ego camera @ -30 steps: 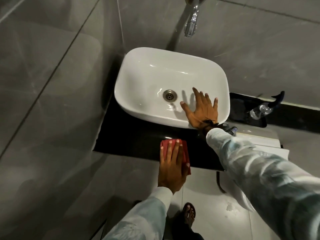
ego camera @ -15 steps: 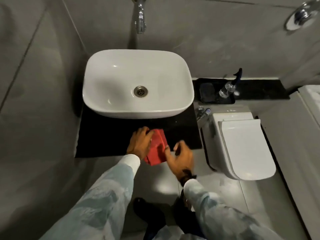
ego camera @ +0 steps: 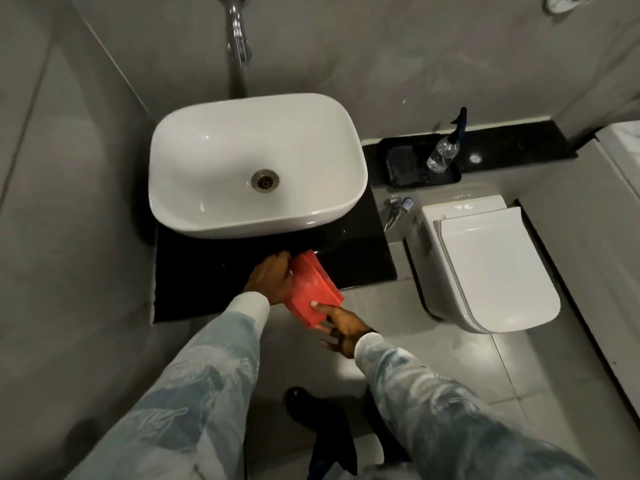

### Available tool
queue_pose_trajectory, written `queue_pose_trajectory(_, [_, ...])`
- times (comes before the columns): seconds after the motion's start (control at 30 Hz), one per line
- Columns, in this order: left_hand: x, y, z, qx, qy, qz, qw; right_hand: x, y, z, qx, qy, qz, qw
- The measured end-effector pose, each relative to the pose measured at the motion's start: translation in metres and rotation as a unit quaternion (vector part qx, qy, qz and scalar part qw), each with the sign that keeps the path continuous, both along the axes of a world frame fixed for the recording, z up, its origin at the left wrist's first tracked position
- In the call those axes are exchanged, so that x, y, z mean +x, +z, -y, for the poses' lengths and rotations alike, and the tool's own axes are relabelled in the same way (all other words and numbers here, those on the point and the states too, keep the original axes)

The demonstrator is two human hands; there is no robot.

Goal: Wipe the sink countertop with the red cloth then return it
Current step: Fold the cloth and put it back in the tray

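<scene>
A folded red cloth [ego camera: 313,291] is held over the front edge of the black sink countertop [ego camera: 204,271]. My left hand [ego camera: 272,277] grips its left side. My right hand [ego camera: 341,325] holds its lower right corner with the thumb on top. The white basin [ego camera: 207,161] sits on the countertop behind the cloth, under a chrome tap [ego camera: 237,39].
A white toilet [ego camera: 485,265] stands to the right of the countertop. Behind it, a black shelf holds a black tray [ego camera: 403,168] with a clear spray bottle [ego camera: 445,150]. Grey tiled walls close in at left and back. My feet are on the floor below.
My right hand left the basin rim and came down to the cloth. The cloth went from lying flat under my left hand to being held by both hands. The view shifted right.
</scene>
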State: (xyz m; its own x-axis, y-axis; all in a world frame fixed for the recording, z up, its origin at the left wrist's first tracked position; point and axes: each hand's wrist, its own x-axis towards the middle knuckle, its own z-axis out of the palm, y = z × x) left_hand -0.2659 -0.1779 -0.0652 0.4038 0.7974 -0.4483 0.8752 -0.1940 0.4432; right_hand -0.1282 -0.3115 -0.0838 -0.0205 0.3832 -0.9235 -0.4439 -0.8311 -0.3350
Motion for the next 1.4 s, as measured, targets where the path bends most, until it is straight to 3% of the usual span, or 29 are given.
queue_pose_trajectory(0.17, [0.052, 0.03, 0.012, -0.066, -0.009, 0.06, 0.996, 0.065, 0.032, 0.015, -0.009, 0.009, 0.042, 0.999])
queue_pose_trajectory(0.37, [0.182, 0.063, -0.01, -0.115, -0.025, 0.135, 0.984, 0.174, 0.063, 0.008, 0.007, -0.051, 0.102, 0.993])
queue_pose_trajectory(0.53, [0.289, 0.072, -0.065, -0.146, 0.035, 0.182, 0.972, 0.265, 0.062, -0.042, 0.057, -0.142, 0.063, 0.986])
queue_pose_trajectory(0.63, [0.341, 0.06, -0.112, -0.134, 0.053, 0.157, 0.977, 0.311, 0.045, -0.091, 0.081, -0.179, 0.029, 0.98])
queue_pose_trajectory(0.73, [0.389, 0.038, -0.162, -0.106, 0.053, 0.109, 0.987, 0.356, 0.022, -0.145, 0.076, -0.159, 0.052, 0.983])
queue_pose_trajectory(0.93, [0.466, -0.058, -0.261, -0.042, -0.004, 0.021, 0.999, 0.416, -0.064, -0.246, 0.034, -0.233, 0.033, 0.971])
queue_pose_trajectory(1.17, [0.488, -0.091, -0.302, 0.003, -0.046, -0.01, 0.999, 0.413, -0.094, -0.289, -0.005, -0.276, 0.007, 0.961])
queue_pose_trajectory(1.4, [0.466, -0.054, -0.296, 0.046, -0.03, -0.007, 0.998, 0.408, -0.077, -0.281, -0.018, -0.176, 0.085, 0.981])
